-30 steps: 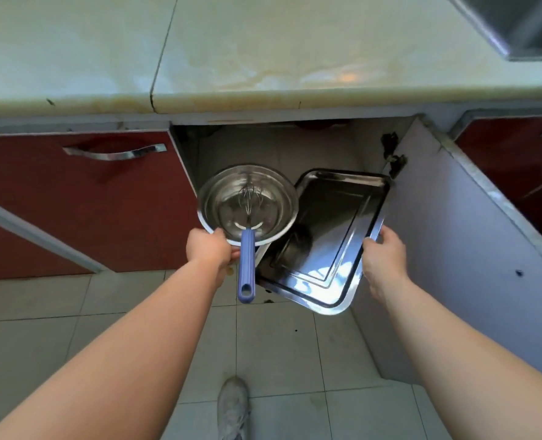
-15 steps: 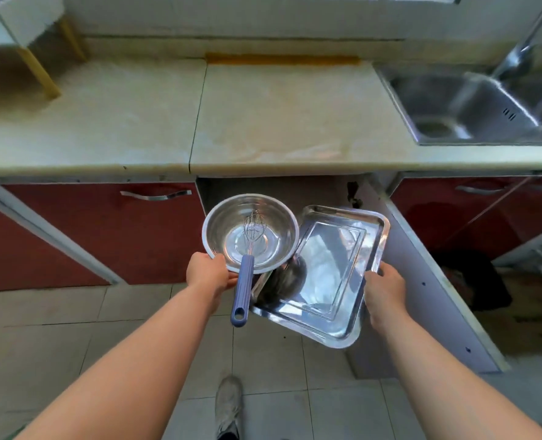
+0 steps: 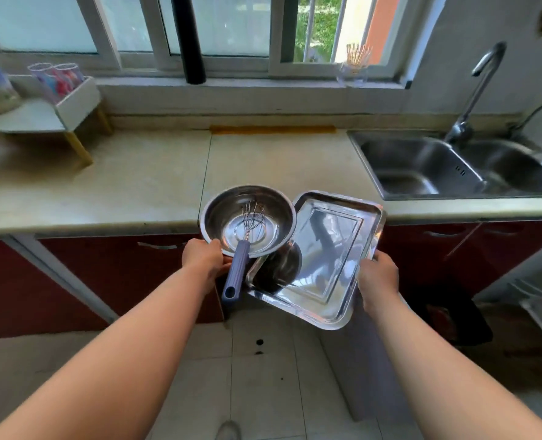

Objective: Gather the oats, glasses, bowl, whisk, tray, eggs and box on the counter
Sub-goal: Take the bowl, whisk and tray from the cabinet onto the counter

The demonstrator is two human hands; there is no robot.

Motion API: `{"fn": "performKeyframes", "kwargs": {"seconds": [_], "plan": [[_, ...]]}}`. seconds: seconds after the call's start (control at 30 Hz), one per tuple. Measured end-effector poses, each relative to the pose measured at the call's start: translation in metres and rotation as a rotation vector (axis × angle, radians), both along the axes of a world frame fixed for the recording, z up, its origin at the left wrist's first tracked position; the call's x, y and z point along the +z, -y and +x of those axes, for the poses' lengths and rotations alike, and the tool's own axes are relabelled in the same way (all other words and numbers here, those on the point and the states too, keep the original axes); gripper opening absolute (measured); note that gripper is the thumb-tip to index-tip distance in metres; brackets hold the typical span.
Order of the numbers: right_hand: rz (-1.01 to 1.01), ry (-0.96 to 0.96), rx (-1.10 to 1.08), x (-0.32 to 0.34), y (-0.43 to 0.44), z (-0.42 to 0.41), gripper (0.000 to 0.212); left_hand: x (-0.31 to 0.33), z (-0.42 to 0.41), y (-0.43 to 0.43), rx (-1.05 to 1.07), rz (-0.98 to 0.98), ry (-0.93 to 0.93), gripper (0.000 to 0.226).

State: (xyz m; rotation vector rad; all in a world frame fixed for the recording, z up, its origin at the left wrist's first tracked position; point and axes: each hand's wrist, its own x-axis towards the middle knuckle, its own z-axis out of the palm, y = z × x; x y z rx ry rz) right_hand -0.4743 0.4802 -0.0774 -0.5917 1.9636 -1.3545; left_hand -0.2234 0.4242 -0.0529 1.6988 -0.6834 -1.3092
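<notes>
In the head view, your left hand (image 3: 204, 257) closes its grip on the near rim of the round stainless-steel bowl (image 3: 218, 217). The wire whisk with the blue handle (image 3: 236, 271) rides inside it, so one hand carries both, and the bowl overlaps the left edge of the shiny rectangular steel tray (image 3: 326, 258). Your right hand (image 3: 377, 274) keeps its grip pinched on the tray's right edge, which leaves the tray tilted. Both loads are held at the front edge of the pale stone table (image 3: 136, 185) but not yet set down, so I judge you need to go forward and down.
</notes>
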Motion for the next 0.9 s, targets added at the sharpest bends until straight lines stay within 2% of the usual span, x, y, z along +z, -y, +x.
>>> {"fn": "performKeyframes", "kwargs": {"seconds": [0.17,0.37,0.53,0.73,0.9], "plan": [[-0.048,0.045,-0.001,0.026,0.036,0.010,0.024,0.026,0.010,0.031,0.010,-0.013,-0.047,0.016],[-0.117,0.121,0.027,0.040,0.101,0.035,0.010,0.041,0.021,0.089,0.006,-0.021,-0.021,0.026],[-0.054,0.211,0.036,0.032,0.163,0.059,0.017,0.041,0.035,0.150,-0.056,0.019,-0.015,0.026],[-0.003,0.321,0.008,0.012,0.234,0.082,0.014,0.033,0.052,0.219,-0.130,0.037,0.034,0.017],[0.037,0.356,-0.019,-0.008,0.281,0.093,0.025,0.016,0.059,0.264,-0.166,0.055,0.068,0.019]]}}
